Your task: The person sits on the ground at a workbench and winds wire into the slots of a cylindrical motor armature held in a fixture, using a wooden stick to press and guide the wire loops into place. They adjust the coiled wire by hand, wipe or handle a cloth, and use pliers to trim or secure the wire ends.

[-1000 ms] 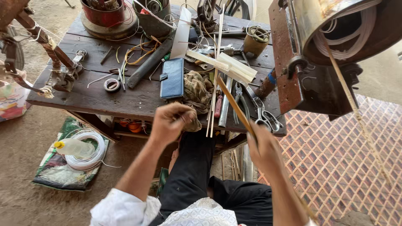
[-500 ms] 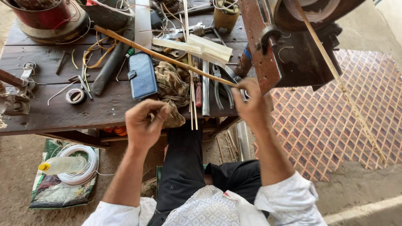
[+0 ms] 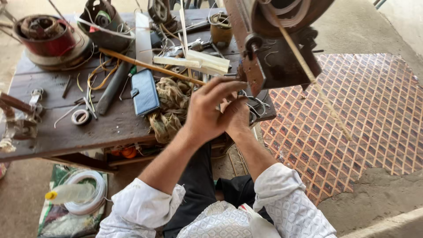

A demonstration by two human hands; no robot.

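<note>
My left hand (image 3: pixel 207 110) and my right hand (image 3: pixel 238 117) are pressed together over the front right edge of the dark wooden table (image 3: pixel 57 136). The left hand lies in front with its fingers stretched over the right, hiding most of it. A long brown stick (image 3: pixel 150 67) runs slantwise across the table from the far left and ends under my hands, apparently held in the right. What the left hand holds is hidden.
A blue wallet-like case (image 3: pixel 144 91) and a crumpled rag (image 3: pixel 169 105) lie left of my hands. Pale flat strips (image 3: pixel 194 61), tools and a red pot (image 3: pixel 44 37) crowd the table. A rusty machine (image 3: pixel 273 57) stands at right. A white hose coil (image 3: pixel 88 191) sits below.
My left hand has moved right from the table's front edge to meet the right hand. The stick's near end has swung down with the hands. The view has shifted left.
</note>
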